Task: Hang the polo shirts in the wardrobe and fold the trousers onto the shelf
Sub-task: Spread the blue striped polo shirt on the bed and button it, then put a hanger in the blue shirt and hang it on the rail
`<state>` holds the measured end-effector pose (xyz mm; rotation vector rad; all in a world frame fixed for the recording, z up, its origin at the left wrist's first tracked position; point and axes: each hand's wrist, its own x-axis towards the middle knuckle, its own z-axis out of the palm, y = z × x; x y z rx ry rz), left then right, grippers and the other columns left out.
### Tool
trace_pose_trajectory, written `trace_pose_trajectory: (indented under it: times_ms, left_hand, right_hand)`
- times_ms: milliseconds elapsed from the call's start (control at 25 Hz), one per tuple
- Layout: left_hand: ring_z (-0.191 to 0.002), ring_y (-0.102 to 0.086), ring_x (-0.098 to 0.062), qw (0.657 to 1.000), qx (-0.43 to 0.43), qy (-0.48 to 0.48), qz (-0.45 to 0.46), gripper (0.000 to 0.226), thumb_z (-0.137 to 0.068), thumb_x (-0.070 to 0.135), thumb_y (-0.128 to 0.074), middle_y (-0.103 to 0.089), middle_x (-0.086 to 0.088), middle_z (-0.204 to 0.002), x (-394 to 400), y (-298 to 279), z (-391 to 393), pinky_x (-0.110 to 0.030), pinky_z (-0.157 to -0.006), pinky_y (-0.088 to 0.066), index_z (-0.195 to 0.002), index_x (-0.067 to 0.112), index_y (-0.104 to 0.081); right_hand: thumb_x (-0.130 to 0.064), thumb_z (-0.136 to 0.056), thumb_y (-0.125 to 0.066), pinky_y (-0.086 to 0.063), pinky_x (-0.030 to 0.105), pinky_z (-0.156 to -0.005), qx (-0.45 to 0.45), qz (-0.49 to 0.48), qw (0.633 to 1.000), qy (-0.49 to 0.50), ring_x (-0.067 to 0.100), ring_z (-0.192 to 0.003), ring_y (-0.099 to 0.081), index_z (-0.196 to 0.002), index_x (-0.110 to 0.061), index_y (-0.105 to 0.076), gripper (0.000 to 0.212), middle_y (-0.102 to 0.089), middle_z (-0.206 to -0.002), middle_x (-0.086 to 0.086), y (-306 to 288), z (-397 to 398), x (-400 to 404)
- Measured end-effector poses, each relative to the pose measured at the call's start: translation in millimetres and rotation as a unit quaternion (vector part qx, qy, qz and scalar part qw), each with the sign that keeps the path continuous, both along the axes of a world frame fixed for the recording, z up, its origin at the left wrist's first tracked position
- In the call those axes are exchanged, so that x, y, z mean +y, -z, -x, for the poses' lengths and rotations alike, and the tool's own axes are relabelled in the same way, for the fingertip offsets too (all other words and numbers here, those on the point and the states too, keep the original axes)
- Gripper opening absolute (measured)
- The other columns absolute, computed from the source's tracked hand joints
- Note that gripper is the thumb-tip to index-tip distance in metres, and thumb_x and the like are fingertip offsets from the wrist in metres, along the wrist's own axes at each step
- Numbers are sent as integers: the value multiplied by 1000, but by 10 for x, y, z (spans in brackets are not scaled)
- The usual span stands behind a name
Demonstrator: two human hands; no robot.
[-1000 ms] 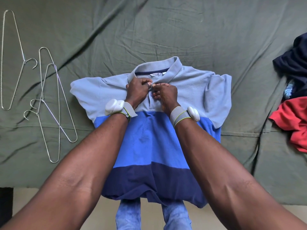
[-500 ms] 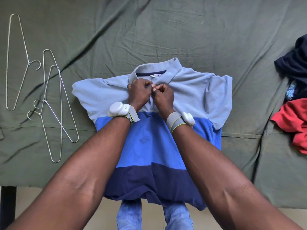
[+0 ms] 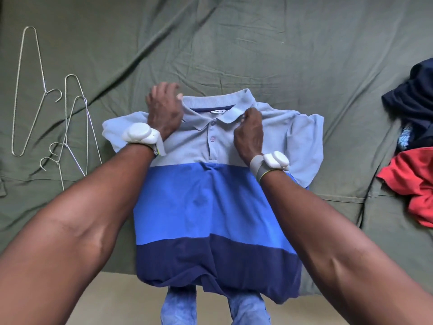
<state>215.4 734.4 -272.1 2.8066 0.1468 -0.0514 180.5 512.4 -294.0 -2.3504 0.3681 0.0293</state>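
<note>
Three wire hangers (image 3: 50,118) lie at the far left on the green sheet (image 3: 234,43), two of them overlapping, one apart just to their left, all well clear of the shirt. Left hand (image 3: 164,111) sits at the shirt's left shoulder beside the collar, palm down, fingers curled and reaching past the top edge of the fabric; blurred, so cannot tell if it pinches cloth or just presses on it. White wrist device (image 3: 140,133) on a grey strap on that wrist. Polo shirt (image 3: 210,195) lies flat, front up, in the middle of the sheet: pale blue top band, bright blue middle, navy bottom, hem hanging over the near edge of the sheet. Collar (image 3: 218,102) is turned down, three placket buttons (image 3: 212,138) visible. Right hand (image 3: 249,134) is on the chest just right of the placket, fingers closed, fingertips at the right collar point, apparently pinching it. Second wrist device (image 3: 275,160) on the right wrist. Below the hem, legs in blue jeans (image 3: 180,308) over a tan floor (image 3: 112,301). Far right: a dark navy garment (image 3: 412,102) in a heap, some patterned blue fabric under it, and a red garment (image 3: 412,181) crumpled just below, near the sheet's edge, apart from the shirt.
</note>
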Motion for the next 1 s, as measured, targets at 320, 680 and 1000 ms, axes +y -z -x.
trace_pose_trajectory:
  times_ms: [320, 680, 1000]
  left_hand:
    - [-97, -57, -44, 974, 217, 15, -56, 14, -83, 17, -58, -62, -27, -103, 892, -196, 217, -45, -82, -43, -94, 9, -58]
    - [-64, -47, -24, 838, 533, 36, -115, 35, -74, 36, -81, -56, -6, -69, 1104, -636, 124, -29, -59, -37, -65, 9, -61]
    - [-108, -54, -47, 969, 176, -89, -150, 40, -92, 33, -60, -56, -31, -117, 1412, -309, 319, -51, -87, -42, -114, 2, -47]
  right_hand:
    - [-67, -74, -59, -34, 40, -87, 138, 240, 936, -218, 34, -108, -51, -82, -14, -62, 53, -58, -105, 12, -232, -380, -1278]
    - [-29, -76, -81, -37, 29, -55, 406, 228, 833, -297, 25, -64, -52, -78, -7, -64, 27, -59, -67, 10, -792, -656, -2225]
    - [0, -84, -49, -39, 45, -86, 178, 434, 882, 43, 45, -98, -56, -106, 7, -53, 23, -58, -103, 34, -485, -24, -2175]
